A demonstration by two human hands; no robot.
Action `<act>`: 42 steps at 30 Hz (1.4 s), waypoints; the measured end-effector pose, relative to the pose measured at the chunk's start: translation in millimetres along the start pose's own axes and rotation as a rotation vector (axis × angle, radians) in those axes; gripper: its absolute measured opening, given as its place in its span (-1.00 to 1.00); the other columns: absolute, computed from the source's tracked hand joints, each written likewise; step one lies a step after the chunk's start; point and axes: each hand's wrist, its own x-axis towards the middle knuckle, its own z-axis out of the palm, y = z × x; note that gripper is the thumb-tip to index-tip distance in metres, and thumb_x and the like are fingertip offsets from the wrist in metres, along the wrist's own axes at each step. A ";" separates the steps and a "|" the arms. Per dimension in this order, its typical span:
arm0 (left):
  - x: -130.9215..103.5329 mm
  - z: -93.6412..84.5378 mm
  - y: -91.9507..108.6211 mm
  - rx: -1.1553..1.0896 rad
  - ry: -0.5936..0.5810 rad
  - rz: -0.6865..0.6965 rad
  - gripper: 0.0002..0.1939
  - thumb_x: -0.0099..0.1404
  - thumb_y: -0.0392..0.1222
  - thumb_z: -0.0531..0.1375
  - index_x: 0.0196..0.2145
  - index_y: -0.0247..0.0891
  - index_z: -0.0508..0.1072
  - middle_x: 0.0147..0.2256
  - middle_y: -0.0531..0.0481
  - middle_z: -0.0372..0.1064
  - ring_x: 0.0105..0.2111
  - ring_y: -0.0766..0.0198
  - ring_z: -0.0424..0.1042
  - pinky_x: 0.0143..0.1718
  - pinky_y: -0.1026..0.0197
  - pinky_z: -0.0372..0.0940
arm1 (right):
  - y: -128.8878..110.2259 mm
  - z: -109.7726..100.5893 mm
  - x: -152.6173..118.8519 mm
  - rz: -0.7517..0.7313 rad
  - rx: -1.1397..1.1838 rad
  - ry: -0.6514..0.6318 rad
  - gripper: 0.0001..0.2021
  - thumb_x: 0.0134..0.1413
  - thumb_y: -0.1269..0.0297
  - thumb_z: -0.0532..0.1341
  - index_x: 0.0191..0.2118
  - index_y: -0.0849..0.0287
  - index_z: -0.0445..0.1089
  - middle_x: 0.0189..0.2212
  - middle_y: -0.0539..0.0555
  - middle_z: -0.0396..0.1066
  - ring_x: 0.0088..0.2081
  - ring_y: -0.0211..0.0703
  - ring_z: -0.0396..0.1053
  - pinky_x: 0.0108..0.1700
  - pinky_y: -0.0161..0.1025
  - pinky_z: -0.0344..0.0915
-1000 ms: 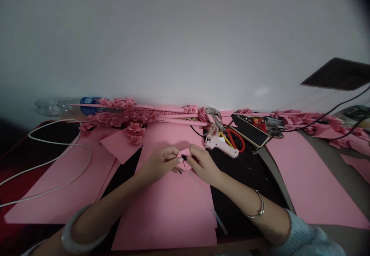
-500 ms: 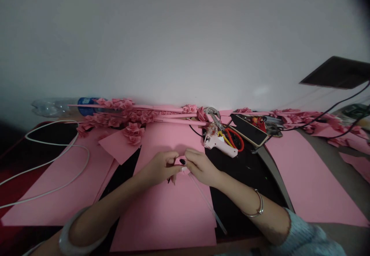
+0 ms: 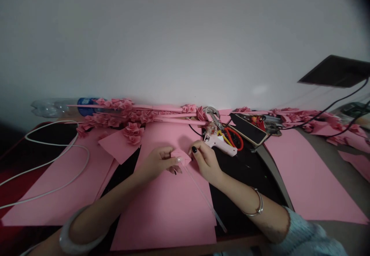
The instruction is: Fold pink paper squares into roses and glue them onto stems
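My left hand (image 3: 157, 163) pinches a small piece of folded pink paper (image 3: 182, 158) between thumb and fingers, its other fingers curled below. At the paper's right corner is my right hand (image 3: 204, 161), its thumb and forefinger pinched together; the exact contact there is partly hidden by the fingers. Beneath both hands lies a large pink paper sheet (image 3: 162, 213). A thin, translucent stick (image 3: 206, 201) runs slantwise from just below the folded piece down to the sheet's right edge.
Behind my hands lie a glue gun (image 3: 221, 144), scissors with red handles (image 3: 235, 138) and a phone (image 3: 250, 129). Pink paper roses (image 3: 134, 133) line the wall beside a plastic bottle (image 3: 58, 107). A white cable (image 3: 83, 163) loops at left; more pink sheets (image 3: 309, 179) lie at right.
My right hand has shifted slightly right, its thumb drawn back from the paper's middle to its edge. More of the folded paper shows, still in my left hand.
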 end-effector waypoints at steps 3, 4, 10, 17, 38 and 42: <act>-0.3 0.9 1.7 -0.110 0.081 -0.042 -0.69 0.03 -0.04 0.35 -0.34 -0.32 0.49 -0.46 -0.01 0.51 -0.49 0.28 0.50 -0.44 0.29 0.36 | -0.9 0.3 0.0 -0.066 0.022 0.029 -0.83 0.31 0.30 0.00 -0.31 0.14 0.26 -0.36 0.07 0.31 -0.31 -0.15 0.30 -0.26 -0.21 0.24; -0.5 1.4 1.9 -0.144 0.092 -0.055 -0.66 0.02 -0.03 0.36 -0.31 -0.32 0.49 -0.42 -0.02 0.52 -0.46 0.28 0.51 -0.41 0.28 0.37 | -1.0 0.7 0.3 -0.084 0.018 0.022 -0.87 0.28 0.33 0.03 -0.31 0.14 0.27 -0.33 0.09 0.32 -0.28 -0.14 0.30 -0.24 -0.21 0.24; -0.7 5.2 -1.2 -0.149 0.044 -0.066 -0.59 0.02 -0.02 0.36 -0.23 -0.32 0.47 -0.33 -0.06 0.53 -0.33 0.17 0.55 -0.29 0.20 0.41 | 1.0 6.0 -0.6 0.057 0.067 -0.049 -0.95 0.15 0.39 0.15 -0.27 0.14 0.24 -0.44 -0.02 0.26 -0.45 -0.25 0.22 -0.41 -0.31 0.16; -2.6 11.4 -3.8 0.038 -0.040 -0.002 -0.84 0.10 -0.16 0.28 -0.40 -0.31 0.45 -0.47 0.02 0.48 -0.43 0.27 0.50 -0.38 0.28 0.39 | 0.8 5.3 0.8 0.071 0.041 -0.207 -0.80 0.22 0.33 0.10 -0.44 0.13 0.11 -0.61 -0.15 0.02 -0.59 -0.34 0.00 -0.52 -0.37 -0.03; -1.1 -0.7 -5.2 0.351 -0.154 0.021 -0.79 0.17 -0.15 0.22 -0.54 -0.31 0.47 -0.63 0.07 0.41 -0.59 0.37 0.38 -0.53 0.39 0.24 | 3.2 4.4 0.4 -0.029 -0.032 -0.250 -0.80 0.19 0.39 0.14 -0.48 0.18 0.26 -0.63 -0.12 0.13 -0.58 -0.35 0.07 -0.50 -0.39 0.03; -0.7 1.6 -5.1 0.244 -0.065 0.004 -0.82 0.14 -0.14 0.23 -0.45 -0.32 0.54 -0.52 0.03 0.48 -0.55 0.33 0.46 -0.49 0.34 0.34 | 3.3 3.8 0.0 0.025 -0.003 -0.106 -0.91 0.19 0.44 0.08 -0.29 0.17 0.30 -0.47 -0.03 0.28 -0.47 -0.28 0.22 -0.39 -0.34 0.16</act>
